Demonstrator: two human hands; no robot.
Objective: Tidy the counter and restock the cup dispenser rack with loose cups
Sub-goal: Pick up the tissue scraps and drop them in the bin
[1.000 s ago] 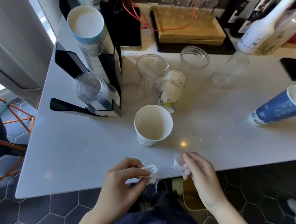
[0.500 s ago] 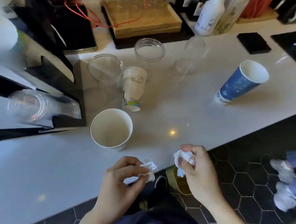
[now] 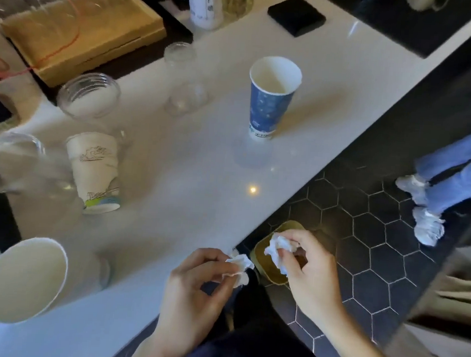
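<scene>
We start with the white desk, which runs diagonally from the far right corner down to our near left, its near edge just in front of our hands. On it we count three paper cups: a blue one standing upright near the middle toward the far side, a printed white one standing rim down toward the left edge, and a plain white one tipped toward us at the near left corner. We make out about three clear plastic cups left of the blue cup, though blur keeps us from a firm count. The dispenser rack is not in view. Off the near edge, on the floor, sits a small yellowish bin, and we judge our hands are held over it to drop rubbish. We count two crumpled tissue wads: the left hand pinches one between thumb and fingers, and the right hand pinches the other directly above the bin.
</scene>
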